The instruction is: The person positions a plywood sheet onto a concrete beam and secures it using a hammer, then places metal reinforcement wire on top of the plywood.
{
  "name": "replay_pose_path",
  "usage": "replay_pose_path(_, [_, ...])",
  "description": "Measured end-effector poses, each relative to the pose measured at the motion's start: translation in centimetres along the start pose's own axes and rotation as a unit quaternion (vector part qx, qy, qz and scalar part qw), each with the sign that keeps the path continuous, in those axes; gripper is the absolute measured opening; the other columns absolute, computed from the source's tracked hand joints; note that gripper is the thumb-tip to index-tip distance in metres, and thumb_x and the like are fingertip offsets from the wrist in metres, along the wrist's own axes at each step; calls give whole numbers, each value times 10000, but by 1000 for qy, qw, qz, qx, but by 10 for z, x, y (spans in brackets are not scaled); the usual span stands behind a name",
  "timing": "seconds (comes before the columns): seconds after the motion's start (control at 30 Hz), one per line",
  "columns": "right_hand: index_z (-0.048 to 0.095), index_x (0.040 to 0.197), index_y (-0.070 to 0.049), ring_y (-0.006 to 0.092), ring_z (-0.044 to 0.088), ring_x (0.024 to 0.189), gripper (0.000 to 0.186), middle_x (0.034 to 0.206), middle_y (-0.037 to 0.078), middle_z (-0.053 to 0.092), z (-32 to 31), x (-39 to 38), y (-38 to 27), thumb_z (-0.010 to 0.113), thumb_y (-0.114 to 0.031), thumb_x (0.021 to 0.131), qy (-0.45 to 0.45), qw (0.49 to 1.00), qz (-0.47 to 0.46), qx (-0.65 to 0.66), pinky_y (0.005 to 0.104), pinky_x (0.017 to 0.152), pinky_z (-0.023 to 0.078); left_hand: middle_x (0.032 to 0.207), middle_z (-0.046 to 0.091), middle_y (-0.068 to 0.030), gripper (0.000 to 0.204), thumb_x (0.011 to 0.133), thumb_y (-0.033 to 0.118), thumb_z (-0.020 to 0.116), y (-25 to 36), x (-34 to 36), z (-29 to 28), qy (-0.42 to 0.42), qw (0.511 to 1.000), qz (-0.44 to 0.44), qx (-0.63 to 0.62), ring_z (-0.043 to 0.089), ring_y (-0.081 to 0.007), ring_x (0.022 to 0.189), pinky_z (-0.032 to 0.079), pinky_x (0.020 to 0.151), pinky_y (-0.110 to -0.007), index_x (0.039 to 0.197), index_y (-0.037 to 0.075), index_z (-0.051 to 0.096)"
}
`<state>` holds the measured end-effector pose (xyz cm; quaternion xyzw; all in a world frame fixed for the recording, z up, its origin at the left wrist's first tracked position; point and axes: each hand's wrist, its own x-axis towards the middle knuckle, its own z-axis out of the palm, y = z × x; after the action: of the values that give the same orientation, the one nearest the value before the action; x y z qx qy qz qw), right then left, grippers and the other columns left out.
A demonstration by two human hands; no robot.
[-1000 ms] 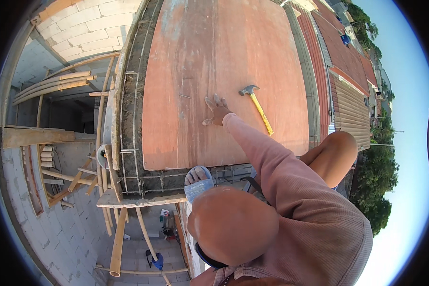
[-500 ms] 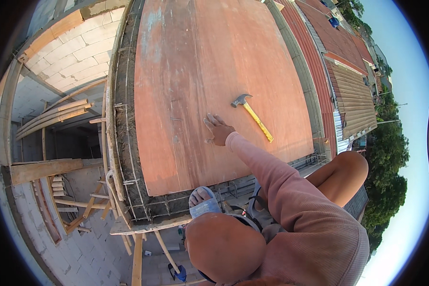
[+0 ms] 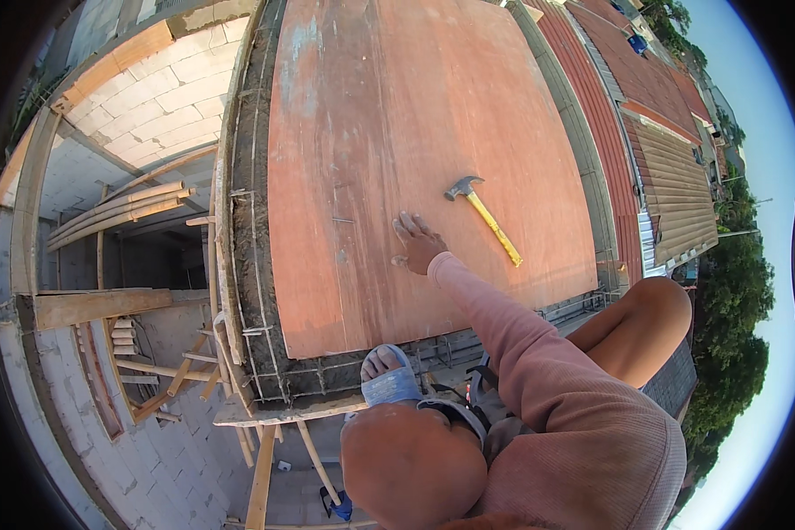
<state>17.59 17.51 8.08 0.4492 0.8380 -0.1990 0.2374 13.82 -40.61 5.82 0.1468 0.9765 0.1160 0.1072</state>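
Observation:
My right hand (image 3: 417, 243), in a pink sleeve, rests on a large reddish plywood sheet (image 3: 344, 106) with its fingers spread. A claw hammer (image 3: 492, 227) with a yellow handle lies just to the right of it, untouched. A thin metal piece, probably a nail (image 3: 343, 220), lies to the left of the fingertips. My left hand is out of view.
My sandaled foot (image 3: 382, 371) and bent knees (image 3: 658, 318) are at the sheet's near edge. Rebar (image 3: 254, 265) in rough concrete borders it. On the left, block walls (image 3: 163, 84), bamboo poles (image 3: 119, 216) and timbers drop into a lower level. Corrugated roofs (image 3: 667, 185) lie right.
The view has shifted, so the sheet and surroundings sit differently in the picture. My right hand stays spread on the sheet, and the hammer lies in the same place on it.

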Motion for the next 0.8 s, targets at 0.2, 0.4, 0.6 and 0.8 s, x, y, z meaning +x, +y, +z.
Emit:
replay_pose_path(0.2, [243,1566,-187,283,134,1521,777,1655,41,137,-7,6,17,590,-482,937,-6,998,-50,21,497,1185,286,938,631,-127,200,979,252,535,20,8,17,-9,1000,14,-3,618,-308,874,482,796,-426,1035,72,601])
replay_pose_path(0.4, [419,1476,-156,312,310,1445,631,1565,112,351,-5,11,89,587,-442,940,200,966,94,134,478,1165,301,921,635,-124,198,974,255,540,30,15,30,-18,1000,24,-7,621,-307,857,484,784,-426,1021,74,606])
replay_pose_path(0.6, [326,1523,-180,279,280,1464,681,1600,92,273,24,-34,155,585,-431,945,199,921,324,83,533,1165,269,904,638,-121,196,970,258,545,34,22,34,-26,999,29,0,624,-306,840,487,771,-427,1006,77,612])
replay_pose_path(0.8, [200,1572,-181,276,196,1504,730,1638,62,200,55,-39,158,489,-498,982,192,915,328,136,572,1183,198,887,642,-118,195,965,260,550,38,32,35,-32,999,41,0,627,-305,823,489,759,-428,991,80,618])
